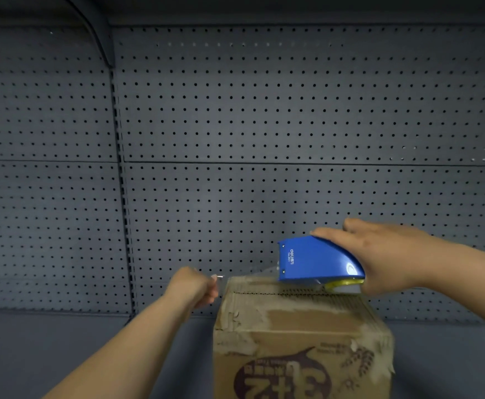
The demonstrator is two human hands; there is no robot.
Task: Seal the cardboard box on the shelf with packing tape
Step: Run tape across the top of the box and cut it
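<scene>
1. A cardboard box (pixel 301 338) stands on the dark grey shelf (pixel 62 341) in the lower centre-right of the frame, its printed front face toward the camera and its bottom cut off by the lower edge.
2. The box top shows worn, torn patches of old paper and a seam running left to right near its far edge.
3. A blue tape dispenser (pixel 316 262) sits on the top of the box toward its far right side, its nose pointing left; a yellowish roll shows under its right end.
4. The right hand (pixel 379 254), right of centre, is wrapped over the back of the dispenser, fingers laid along its top and thumb side below, gripping it.
5. A clear strip of tape (pixel 253 275) stretches left from the dispenser's nose, past the box's far left corner.
6. The left hand (pixel 195 286), lower centre, is closed with fingertips pinching the free end of that strip just beside the box's upper left corner.
7. A grey perforated back panel (pixel 264 125) fills the upper frame behind everything.
</scene>
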